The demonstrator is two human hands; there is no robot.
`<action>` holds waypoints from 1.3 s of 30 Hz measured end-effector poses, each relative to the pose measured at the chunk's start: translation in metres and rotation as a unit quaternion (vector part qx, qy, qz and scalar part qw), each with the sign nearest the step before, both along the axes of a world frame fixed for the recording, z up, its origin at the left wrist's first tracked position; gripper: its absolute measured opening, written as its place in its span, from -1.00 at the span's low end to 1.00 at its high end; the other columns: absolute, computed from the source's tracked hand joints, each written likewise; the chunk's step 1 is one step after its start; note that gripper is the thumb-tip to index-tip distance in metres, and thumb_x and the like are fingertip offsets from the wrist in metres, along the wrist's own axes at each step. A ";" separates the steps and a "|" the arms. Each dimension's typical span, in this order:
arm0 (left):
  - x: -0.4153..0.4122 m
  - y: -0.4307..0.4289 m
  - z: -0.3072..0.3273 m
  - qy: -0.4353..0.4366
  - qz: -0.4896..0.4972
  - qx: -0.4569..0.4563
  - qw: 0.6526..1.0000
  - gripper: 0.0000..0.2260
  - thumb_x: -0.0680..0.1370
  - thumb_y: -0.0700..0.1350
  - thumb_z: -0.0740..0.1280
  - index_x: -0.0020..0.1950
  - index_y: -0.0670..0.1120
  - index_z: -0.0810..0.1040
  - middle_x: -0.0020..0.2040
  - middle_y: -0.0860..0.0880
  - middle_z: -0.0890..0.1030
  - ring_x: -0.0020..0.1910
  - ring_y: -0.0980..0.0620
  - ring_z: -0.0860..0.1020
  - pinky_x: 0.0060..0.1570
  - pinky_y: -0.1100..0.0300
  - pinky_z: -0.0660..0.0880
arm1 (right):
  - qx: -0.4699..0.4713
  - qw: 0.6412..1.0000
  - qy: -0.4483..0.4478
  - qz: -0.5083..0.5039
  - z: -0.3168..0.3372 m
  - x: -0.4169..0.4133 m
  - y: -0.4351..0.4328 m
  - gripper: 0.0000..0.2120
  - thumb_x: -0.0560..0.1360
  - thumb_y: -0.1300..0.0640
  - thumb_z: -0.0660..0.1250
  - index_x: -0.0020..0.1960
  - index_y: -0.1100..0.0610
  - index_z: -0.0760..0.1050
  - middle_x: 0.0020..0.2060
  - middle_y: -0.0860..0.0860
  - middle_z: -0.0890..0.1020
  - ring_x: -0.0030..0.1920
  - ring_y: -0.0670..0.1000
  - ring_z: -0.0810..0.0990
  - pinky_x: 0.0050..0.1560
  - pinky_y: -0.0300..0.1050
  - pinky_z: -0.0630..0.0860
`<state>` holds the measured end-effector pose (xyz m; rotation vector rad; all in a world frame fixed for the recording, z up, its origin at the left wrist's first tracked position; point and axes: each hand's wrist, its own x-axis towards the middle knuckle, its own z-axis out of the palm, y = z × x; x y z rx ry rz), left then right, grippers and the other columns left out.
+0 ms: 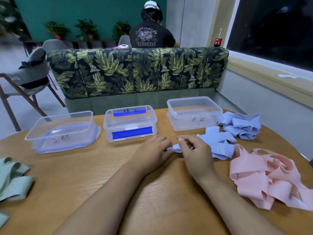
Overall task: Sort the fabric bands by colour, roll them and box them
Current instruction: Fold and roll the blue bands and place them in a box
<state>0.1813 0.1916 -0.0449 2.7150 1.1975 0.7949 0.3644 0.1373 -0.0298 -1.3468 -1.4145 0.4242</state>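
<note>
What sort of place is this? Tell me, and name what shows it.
Probably a café or lounge seating area: an upholstered leaf-print booth bench faces the wooden table, potted plants line a green wall behind, and another person sits beyond it.

Wooden table (67,175), clear boxes (130,123), fabric bands (264,182) (blue, pink, green)

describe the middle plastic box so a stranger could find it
On the wooden table, look along the far edge. The middle box sits between the left box and right box, beyond the left hand. Only it carries broad solid blue strips.
</note>
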 end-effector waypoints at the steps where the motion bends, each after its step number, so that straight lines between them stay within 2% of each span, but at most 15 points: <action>1: -0.010 -0.009 0.001 -0.003 0.009 0.000 1.000 -0.78 0.71 0.14 0.28 0.05 0.02 0.56 -0.01 0.06 0.54 0.00 0.00 0.49 -0.01 0.08 0.45 | -0.001 0.999 -0.027 0.020 -0.003 -0.003 -0.003 -0.88 0.61 0.12 0.43 -0.04 -0.05 0.71 -0.18 -0.18 0.66 -0.13 -0.05 0.59 -0.11 -0.31 0.44; 4: -0.039 -0.039 0.005 -0.010 0.042 0.004 0.999 -0.78 0.71 0.15 0.28 0.04 0.03 0.56 -0.02 0.09 0.54 -0.02 0.04 0.49 -0.05 0.10 0.46 | -0.017 0.992 -0.098 0.078 -0.007 -0.005 -0.012 -0.88 0.61 0.09 0.43 -0.07 -0.09 0.70 -0.22 -0.15 0.63 -0.14 -0.04 0.58 -0.13 -0.24 0.46; 7: -0.065 -0.070 0.007 -0.020 0.069 0.006 0.997 -0.78 0.70 0.11 0.29 -0.03 0.00 0.53 -0.07 0.10 0.52 -0.09 0.06 0.47 -0.13 0.14 0.42 | -0.026 0.986 -0.127 0.105 -0.007 -0.002 -0.016 -0.88 0.60 0.07 0.41 -0.07 -0.08 0.70 -0.24 -0.12 0.62 -0.13 -0.04 0.58 -0.08 -0.15 0.48; 10: -0.089 -0.100 0.005 -0.002 0.074 0.009 0.997 -0.78 0.67 0.06 0.31 -0.11 -0.01 0.47 -0.10 0.11 0.49 -0.10 0.04 0.45 -0.12 0.14 0.43 | -0.055 0.984 -0.136 0.096 -0.007 0.000 -0.015 -0.87 0.61 0.03 0.37 -0.04 -0.08 0.69 -0.21 -0.13 0.66 -0.12 -0.10 0.59 -0.05 -0.07 0.53; 12: -0.098 -0.120 0.006 0.011 0.073 0.016 0.997 -0.79 0.64 0.05 0.33 -0.13 -0.02 0.48 -0.10 0.12 0.50 -0.10 0.04 0.45 -0.11 0.16 0.41 | -0.079 0.980 -0.165 0.073 -0.007 -0.001 -0.015 -0.87 0.62 0.01 0.35 -0.01 -0.12 0.68 -0.22 -0.16 0.65 -0.13 -0.16 0.58 -0.13 -0.06 0.51; 15: -0.102 -0.148 0.009 0.013 0.045 -0.013 0.999 -0.81 0.59 0.03 0.39 -0.16 0.02 0.47 -0.08 0.15 0.52 -0.10 0.05 0.46 -0.09 0.16 0.42 | -0.081 0.975 -0.202 0.049 -0.008 -0.003 -0.017 -0.86 0.62 0.01 0.32 0.02 -0.14 0.66 -0.14 -0.13 0.66 -0.13 -0.12 0.57 -0.15 -0.06 0.49; 17: -0.103 -0.164 0.013 -0.042 -0.011 -0.097 0.994 -0.82 0.60 0.05 0.39 -0.15 0.08 0.47 -0.04 0.13 0.56 -0.03 0.02 0.54 0.01 0.11 0.48 | -0.071 0.967 -0.239 0.045 -0.012 -0.005 -0.018 -0.83 0.61 0.04 0.30 0.08 -0.11 0.66 -0.05 -0.13 0.69 -0.01 -0.02 0.60 -0.07 -0.06 0.49; 18: -0.104 -0.169 0.016 -0.111 -0.021 -0.155 0.981 -0.85 0.63 0.05 0.36 -0.12 0.07 0.51 -0.04 0.09 0.60 0.00 -0.01 0.58 0.04 0.10 0.50 | -0.070 0.961 -0.265 0.044 -0.014 -0.006 -0.019 -0.82 0.60 0.04 0.29 0.09 -0.11 0.66 -0.02 -0.14 0.69 0.05 0.02 0.60 -0.04 -0.06 0.48; 20: -0.106 -0.172 0.019 -0.235 0.037 -0.200 0.951 -0.82 0.67 0.03 0.28 -0.04 0.00 0.59 -0.06 0.04 0.63 -0.02 0.02 0.61 0.03 0.13 0.51 | -0.073 0.948 -0.306 0.050 -0.017 -0.008 -0.021 -0.79 0.61 0.04 0.27 0.13 -0.11 0.65 0.05 -0.16 0.70 0.13 0.05 0.57 0.04 -0.04 0.47; 21: -0.108 -0.169 0.016 -0.250 0.089 -0.186 0.946 -0.84 0.68 -0.03 0.27 -0.01 -0.01 0.61 -0.06 0.07 0.64 -0.04 0.06 0.60 0.02 0.14 0.50 | -0.077 0.941 -0.323 0.062 -0.018 -0.010 -0.022 -0.76 0.63 0.03 0.25 0.19 -0.11 0.65 0.12 -0.16 0.69 0.19 0.04 0.55 0.12 -0.02 0.47; 24: -0.108 -0.157 0.003 -0.155 0.189 -0.144 0.959 -0.86 0.63 -0.13 0.33 0.13 0.09 0.58 0.03 0.23 0.61 0.03 0.18 0.54 0.14 0.11 0.49 | -0.086 0.922 -0.361 0.111 -0.016 -0.011 -0.024 -0.66 0.67 0.02 0.19 0.40 -0.09 0.56 0.33 -0.16 0.62 0.38 -0.02 0.46 0.34 0.09 0.43; 26: -0.104 -0.155 -0.001 -0.054 0.158 -0.129 0.977 -0.75 0.59 -0.02 0.33 0.27 0.14 0.53 0.17 0.28 0.57 0.19 0.20 0.49 0.28 0.09 0.44 | -0.098 0.913 -0.374 0.129 -0.014 -0.012 -0.025 -0.61 0.69 -0.02 0.18 0.50 -0.10 0.46 0.40 -0.13 0.57 0.46 -0.03 0.40 0.40 0.10 0.37; 28: -0.101 -0.159 0.001 0.005 0.111 -0.115 0.987 -0.66 0.56 0.07 0.32 0.34 0.15 0.49 0.26 0.27 0.53 0.26 0.21 0.43 0.32 0.12 0.36 | -0.103 0.900 -0.395 0.150 -0.013 -0.014 -0.024 -0.58 0.70 -0.07 0.15 0.55 -0.13 0.38 0.44 -0.13 0.52 0.51 -0.05 0.34 0.44 0.10 0.33; 33: -0.101 -0.163 0.004 -0.012 0.073 -0.114 0.991 -0.65 0.52 0.15 0.33 0.29 0.14 0.49 0.23 0.29 0.52 0.27 0.24 0.42 0.36 0.15 0.35 | -0.105 0.883 -0.417 0.190 -0.007 -0.019 -0.024 -0.55 0.73 -0.10 0.10 0.61 -0.15 0.28 0.55 -0.17 0.41 0.58 -0.11 0.25 0.53 0.03 0.19; 39: -0.100 -0.165 0.008 -0.012 0.066 -0.131 0.989 -0.63 0.52 0.14 0.43 0.30 0.15 0.50 0.23 0.30 0.53 0.27 0.29 0.42 0.37 0.14 0.36 | -0.128 0.875 -0.418 0.209 -0.002 -0.019 -0.030 -0.53 0.75 -0.15 0.04 0.65 -0.17 0.19 0.62 -0.12 0.32 0.64 -0.08 0.15 0.60 0.06 0.07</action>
